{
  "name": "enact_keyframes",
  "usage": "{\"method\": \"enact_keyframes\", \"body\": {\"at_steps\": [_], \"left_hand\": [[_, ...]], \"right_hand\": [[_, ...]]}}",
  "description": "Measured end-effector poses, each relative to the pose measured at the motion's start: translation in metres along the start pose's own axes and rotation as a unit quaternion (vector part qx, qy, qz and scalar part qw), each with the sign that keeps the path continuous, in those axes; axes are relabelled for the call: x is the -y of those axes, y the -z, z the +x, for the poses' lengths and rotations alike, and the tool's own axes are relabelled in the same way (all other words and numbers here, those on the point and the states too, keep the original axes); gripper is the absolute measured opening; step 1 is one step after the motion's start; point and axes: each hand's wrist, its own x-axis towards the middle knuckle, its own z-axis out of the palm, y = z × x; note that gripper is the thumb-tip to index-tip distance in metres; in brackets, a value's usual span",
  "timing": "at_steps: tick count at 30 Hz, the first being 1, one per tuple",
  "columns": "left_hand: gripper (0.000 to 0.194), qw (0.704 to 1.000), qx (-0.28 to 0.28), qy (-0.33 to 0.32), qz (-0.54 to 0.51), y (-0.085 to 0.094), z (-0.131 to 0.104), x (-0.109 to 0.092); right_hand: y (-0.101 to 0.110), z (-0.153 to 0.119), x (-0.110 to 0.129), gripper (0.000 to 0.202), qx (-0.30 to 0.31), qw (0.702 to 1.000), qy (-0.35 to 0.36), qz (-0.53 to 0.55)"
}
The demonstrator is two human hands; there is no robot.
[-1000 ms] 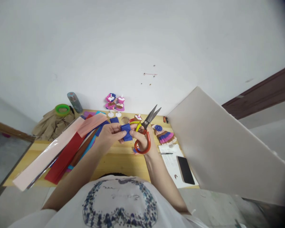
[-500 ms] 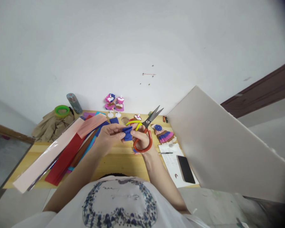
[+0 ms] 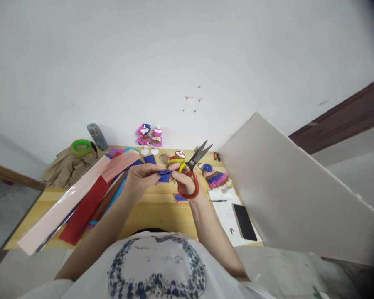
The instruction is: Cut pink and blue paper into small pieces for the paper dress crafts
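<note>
A small dark-blue paper piece (image 3: 165, 176) is pinched between my two hands above the table. My left hand (image 3: 142, 175) grips its left side with thumb and fingers. On its right side, the thumb and fingers of my right hand (image 3: 183, 178) hold the paper. Scissors with red and yellow handles (image 3: 192, 162) hang on my right hand, blades parted and pointing up and to the right. Behind my hands stands a small dress form (image 3: 180, 154), partly hidden. Another blue piece (image 3: 180, 198) lies on the table below my right hand.
Long paper strips (image 3: 84, 207) cover the table's left side. Two decorated dress forms (image 3: 144, 135) stand by the wall. Rightward lie a ruffled paper dress (image 3: 216, 177), a pen, a paper sheet (image 3: 226, 224) and a phone (image 3: 244, 222), beside a large white board (image 3: 286, 187).
The blue piece looks shorter from top to bottom and sits slightly farther left. My right hand and the scissors have shifted a little left.
</note>
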Motion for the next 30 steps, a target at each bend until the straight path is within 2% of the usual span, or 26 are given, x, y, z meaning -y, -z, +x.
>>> {"method": "enact_keyframes", "body": {"at_steps": [4, 8, 10, 13, 19, 26, 28, 30], "left_hand": [[0.011, 0.996, -0.006, -0.079, 0.029, 0.003, 0.0, 0.002], [0.017, 0.974, 0.016, -0.203, 0.102, 0.003, -0.001, 0.0], [0.023, 0.959, 0.019, -0.25, 0.134, 0.003, -0.001, -0.002], [0.029, 0.942, 0.017, -0.294, 0.16, 0.004, -0.002, -0.002], [0.028, 0.949, 0.021, -0.275, 0.151, 0.005, -0.002, 0.001], [0.02, 0.959, 0.022, -0.246, 0.138, 0.005, -0.003, -0.003], [0.017, 0.968, 0.018, -0.216, 0.128, 0.008, -0.005, -0.002], [0.017, 0.984, 0.011, -0.149, 0.092, 0.01, -0.006, 0.001]], "right_hand": [[-0.001, -0.001, 0.001, 0.043, -0.011, 0.999, -0.026, 0.024], [-0.006, -0.005, 0.015, 0.051, 0.032, 0.999, -0.035, -0.015], [-0.009, -0.008, 0.023, 0.05, 0.046, 0.997, -0.041, -0.043], [-0.011, -0.011, 0.031, 0.043, 0.032, 0.995, -0.057, -0.069], [-0.012, -0.015, 0.033, 0.029, 0.008, 0.994, -0.065, -0.09], [-0.015, -0.019, 0.038, 0.028, 0.003, 0.992, -0.066, -0.111], [-0.018, -0.02, 0.04, 0.027, -0.006, 0.99, -0.072, -0.122], [-0.021, -0.02, 0.042, 0.027, -0.015, 0.988, -0.069, -0.14]]}}
